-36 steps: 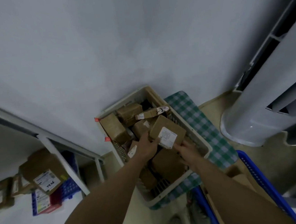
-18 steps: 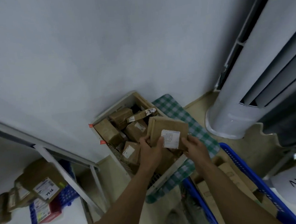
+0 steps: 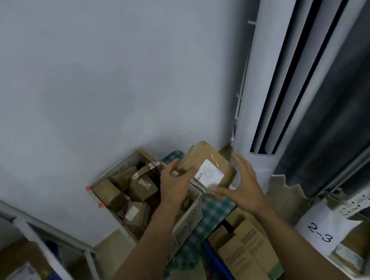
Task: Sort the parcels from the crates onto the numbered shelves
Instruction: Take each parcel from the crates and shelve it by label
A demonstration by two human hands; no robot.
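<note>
Low at 8 o'clock: white shelf frame (image 3: pixel 55 254), blurred, with a labelled brown box (image 3: pixel 21 277) behind its upright. At 6 to 7 o'clock from frame centre, against the grey wall: beige crate (image 3: pixel 188 218), standing on a green checked cloth (image 3: pixel 211 214) and packed with small brown parcels (image 3: pixel 142 186), several of them bearing white labels. Left hand (image 3: pixel 174 183) is raised over the crate's 3 o'clock rim, fingers and thumb curled round the left edge of 1 flat brown parcel (image 3: pixel 206 156). This parcel is clear of the crate, in the air above the cloth, tilted, its white label (image 3: pixel 209 174) facing the camera. Right hand (image 3: pixel 242 184), at the parcel's 4 o'clock, has its fingers spread and nearly straight and its thumb laid along the near edge below the label; motion blur hides whether the fingertips meet the right edge. Below the hands, at 6 o'clock: blue crate (image 3: pixel 214 270) holding long printed cartons (image 3: pixel 247 253). Filling 1 to 3 o'clock: tall white air-conditioning unit (image 3: pixel 270 75). At 4 o'clock: metal shelf with a paper sign (image 3: pixel 319 232) reading 2-3.
</note>
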